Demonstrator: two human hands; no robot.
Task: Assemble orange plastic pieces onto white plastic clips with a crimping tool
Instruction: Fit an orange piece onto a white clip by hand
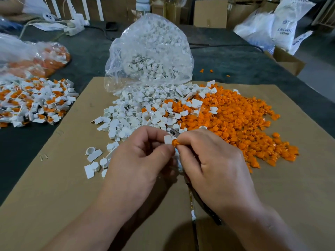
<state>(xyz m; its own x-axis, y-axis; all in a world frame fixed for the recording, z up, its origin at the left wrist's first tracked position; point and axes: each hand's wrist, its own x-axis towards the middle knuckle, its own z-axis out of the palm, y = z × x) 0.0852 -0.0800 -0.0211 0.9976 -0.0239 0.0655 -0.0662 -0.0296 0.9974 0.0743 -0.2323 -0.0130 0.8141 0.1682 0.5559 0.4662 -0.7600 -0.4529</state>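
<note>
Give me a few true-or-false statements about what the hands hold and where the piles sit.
1. The left hand pinches a white clip. True.
2. The right hand pinches an orange piece in its fingers. True.
3. The orange pile lies left of the white pile. False: the orange pile lies to the right of the white pile.
4. The clear bag in the middle is full of orange pieces. False: the clear bag holds white parts.
5. A mixed white-and-orange heap sits at the far left. True.
</note>
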